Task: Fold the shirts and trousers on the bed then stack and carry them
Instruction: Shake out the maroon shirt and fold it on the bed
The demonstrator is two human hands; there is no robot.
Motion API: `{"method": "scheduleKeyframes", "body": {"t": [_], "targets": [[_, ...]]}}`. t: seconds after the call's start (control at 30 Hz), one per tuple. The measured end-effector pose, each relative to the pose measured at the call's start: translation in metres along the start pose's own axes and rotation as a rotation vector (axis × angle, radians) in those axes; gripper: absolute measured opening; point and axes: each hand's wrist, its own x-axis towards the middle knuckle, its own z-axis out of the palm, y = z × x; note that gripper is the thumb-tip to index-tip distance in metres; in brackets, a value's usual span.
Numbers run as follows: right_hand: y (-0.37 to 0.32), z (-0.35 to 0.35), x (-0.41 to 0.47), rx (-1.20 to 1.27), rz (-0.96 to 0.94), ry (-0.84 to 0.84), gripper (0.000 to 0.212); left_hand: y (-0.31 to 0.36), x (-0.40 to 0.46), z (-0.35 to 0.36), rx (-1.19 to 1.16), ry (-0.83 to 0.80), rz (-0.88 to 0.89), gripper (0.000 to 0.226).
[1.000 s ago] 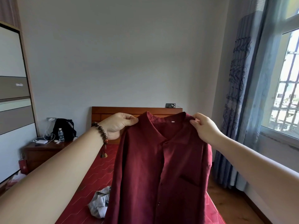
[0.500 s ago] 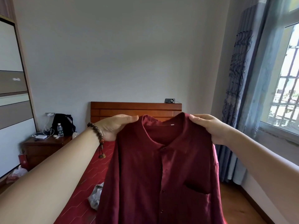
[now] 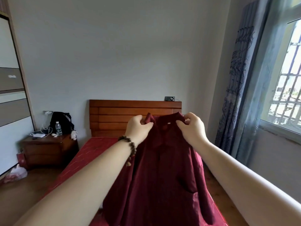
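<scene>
A dark red button shirt [image 3: 162, 176] hangs in front of me over the bed [image 3: 91, 149], its collar up and a chest pocket low on the right. My left hand [image 3: 138, 128], with a bead bracelet on the wrist, pinches the left side of the collar. My right hand [image 3: 192, 129] pinches the right side of the collar. Both hands sit close together near the neck. The shirt hides most of the red bedspread and whatever lies on it.
A wooden headboard [image 3: 135, 115] stands against the far wall with a small black device [image 3: 169, 98] on top. A nightstand [image 3: 48, 149] at left carries a black bag, a water bottle and cables. A wardrobe stands far left; curtain [image 3: 239, 88] and window are right.
Both hands moved inward from the shoulders to the collar and away from me, toward the headboard. The shirt now hangs narrower and bunched. The grey garment on the bed is out of sight.
</scene>
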Motion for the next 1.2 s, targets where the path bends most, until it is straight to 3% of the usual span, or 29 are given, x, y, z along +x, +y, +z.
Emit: {"method": "scheduleKeyframes", "body": {"t": [0.27, 0.43, 0.53, 0.6, 0.7, 0.8, 0.87, 0.97, 1.07, 1.2], "targets": [[-0.03, 0.017, -0.023, 0.493, 0.201, -0.313, 0.012, 0.015, -0.016, 0.018, -0.28, -0.136, 0.083, 0.014], [-0.034, 0.01, -0.023, 0.605, 0.219, -0.419, 0.017, 0.011, -0.018, 0.013, -0.185, -0.252, 0.184, 0.032], [-0.033, 0.003, -0.021, 0.56, 0.215, -0.455, 0.019, 0.009, -0.017, 0.01, -0.147, -0.353, 0.205, 0.041], [-0.034, -0.003, -0.017, 0.475, 0.146, -0.499, 0.016, 0.007, -0.016, 0.009, -0.122, -0.39, 0.207, 0.034], [-0.032, -0.019, -0.003, 0.054, -0.132, -0.43, 0.009, 0.005, -0.012, 0.007, -0.205, -0.365, 0.153, 0.018], [-0.034, -0.031, 0.006, -0.161, -0.348, -0.545, 0.053, 0.006, -0.011, 0.005, -0.271, -0.468, 0.147, 0.013], [-0.037, -0.032, 0.008, -0.224, -0.362, -0.657, 0.065, 0.01, -0.011, 0.005, -0.271, -0.529, 0.179, 0.013], [-0.041, -0.032, 0.015, -0.365, -0.395, -0.638, 0.03, 0.013, -0.012, 0.007, -0.327, -0.506, 0.183, 0.014], [-0.04, -0.033, 0.021, -0.388, -0.41, -0.559, 0.024, 0.004, -0.016, 0.005, -0.388, -0.417, 0.132, 0.025], [-0.036, -0.036, 0.025, -0.351, -0.45, -0.488, 0.013, -0.022, -0.026, 0.0, -0.231, -0.327, 0.273, 0.024]]}}
